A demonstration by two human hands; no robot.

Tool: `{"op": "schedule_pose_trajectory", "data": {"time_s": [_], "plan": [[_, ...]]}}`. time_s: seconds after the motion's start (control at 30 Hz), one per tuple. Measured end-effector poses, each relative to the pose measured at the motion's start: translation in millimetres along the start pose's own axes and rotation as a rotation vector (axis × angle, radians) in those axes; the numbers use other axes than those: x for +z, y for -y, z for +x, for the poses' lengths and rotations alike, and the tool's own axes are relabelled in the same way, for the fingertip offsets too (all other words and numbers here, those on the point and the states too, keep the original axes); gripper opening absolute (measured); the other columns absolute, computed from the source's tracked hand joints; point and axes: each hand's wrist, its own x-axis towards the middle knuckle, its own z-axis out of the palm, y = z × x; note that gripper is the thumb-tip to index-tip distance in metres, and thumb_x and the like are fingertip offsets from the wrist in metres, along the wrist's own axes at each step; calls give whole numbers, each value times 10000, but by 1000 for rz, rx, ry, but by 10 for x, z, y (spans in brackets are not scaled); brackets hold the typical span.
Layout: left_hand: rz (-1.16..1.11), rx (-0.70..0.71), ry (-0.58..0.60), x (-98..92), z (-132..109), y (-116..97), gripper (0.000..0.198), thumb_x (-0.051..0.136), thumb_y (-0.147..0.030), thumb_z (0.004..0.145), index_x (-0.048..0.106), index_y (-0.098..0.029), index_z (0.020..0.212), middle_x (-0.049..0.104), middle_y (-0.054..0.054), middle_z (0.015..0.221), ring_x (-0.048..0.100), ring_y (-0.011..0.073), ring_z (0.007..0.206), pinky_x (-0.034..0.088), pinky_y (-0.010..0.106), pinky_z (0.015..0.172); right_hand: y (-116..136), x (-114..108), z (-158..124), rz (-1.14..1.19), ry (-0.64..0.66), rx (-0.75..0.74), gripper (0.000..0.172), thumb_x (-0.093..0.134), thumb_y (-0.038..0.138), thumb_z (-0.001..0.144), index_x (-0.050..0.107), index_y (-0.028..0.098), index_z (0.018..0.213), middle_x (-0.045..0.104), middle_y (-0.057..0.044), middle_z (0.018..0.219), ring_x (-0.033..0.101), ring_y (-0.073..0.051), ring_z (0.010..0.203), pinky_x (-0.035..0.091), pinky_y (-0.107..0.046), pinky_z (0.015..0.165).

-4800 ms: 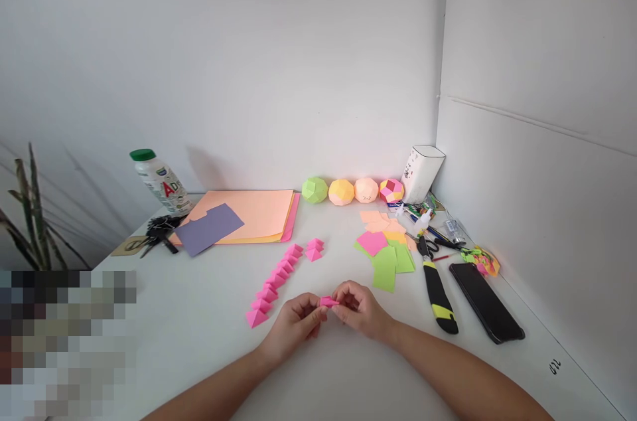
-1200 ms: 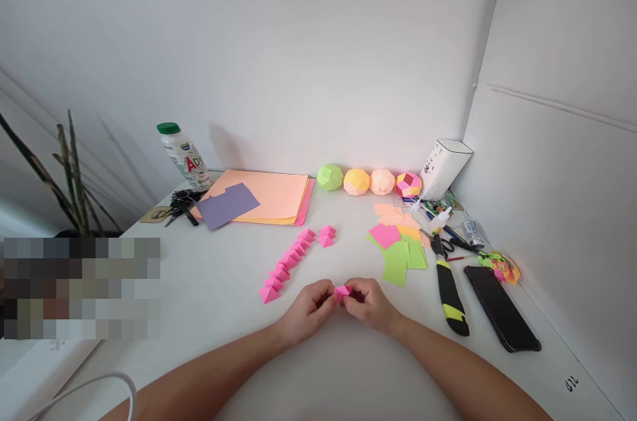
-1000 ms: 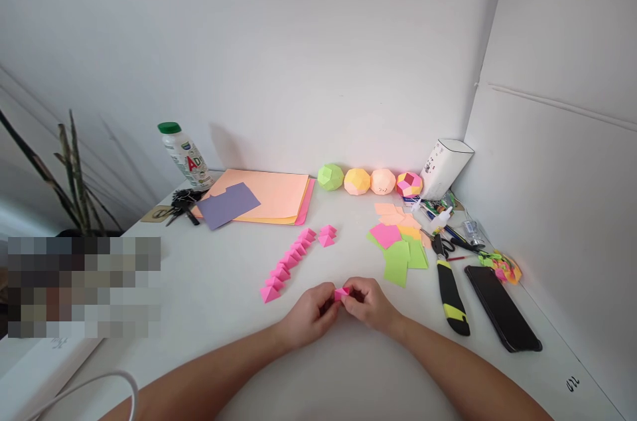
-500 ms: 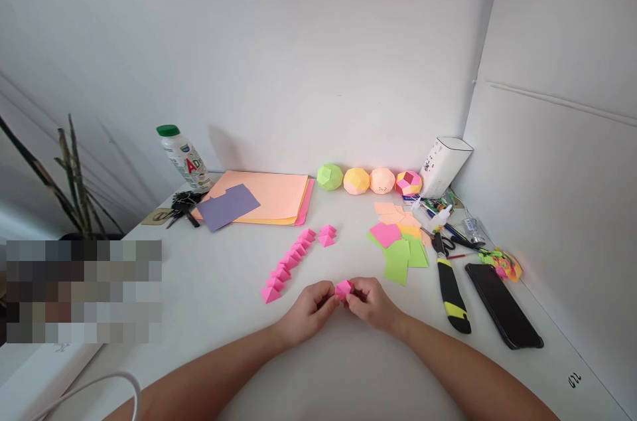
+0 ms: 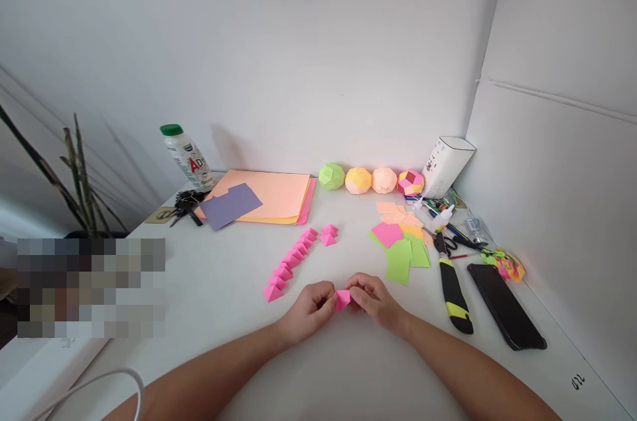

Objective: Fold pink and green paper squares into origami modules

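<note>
Between my two hands is a small folded pink paper piece [image 5: 343, 300], held just above or on the white table. My left hand [image 5: 311, 307] pinches its left side between thumb and fingers. On its right edge, my right hand [image 5: 374, 300] is closed, thumb in front and fingers curled behind, partly hidden. A slanting row of similar folded pink pieces [image 5: 291, 261] lies beyond my left hand. A short pair of the same pieces [image 5: 329, 234] rests beside the row's far end.
Loose coloured paper squares [image 5: 399, 255], a black-and-yellow cutter [image 5: 455, 298], scissors [image 5: 449, 244] and a phone [image 5: 506, 307] lie at right. Paper balls [image 5: 358, 180] line the wall. Large paper sheets [image 5: 279, 192], keys [image 5: 188, 202] and a bottle [image 5: 186, 155] are at back left.
The pink piece has been turned between my fingers, so a different face shows. My right hand's thumb and fingers have shifted slightly up at its edge. The view has drifted a little.
</note>
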Motion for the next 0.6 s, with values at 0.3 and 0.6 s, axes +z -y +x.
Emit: {"op": "schedule_pose_trajectory", "data": {"time_s": [0.3,0.6], "plan": [[-113,-37,27,9,0,-37,288,524,-452,815,509,-169,764,507,-13,670,439,118,588,341,229,531,-80,-13,18,-63,-15,-15,271,517,352,846,586,155,673,472,20,572,392,-100,517,306,-229,479],[-178,-110,108,-44,-13,-2,299,483,-434,849,499,-169,710,493,-36,579,398,99,520,289,216,489,-77,25,-25,1,-32,-166,175,546,105,746,506,201,886,513,25,718,419,-89,544,342,-212,499]]}}
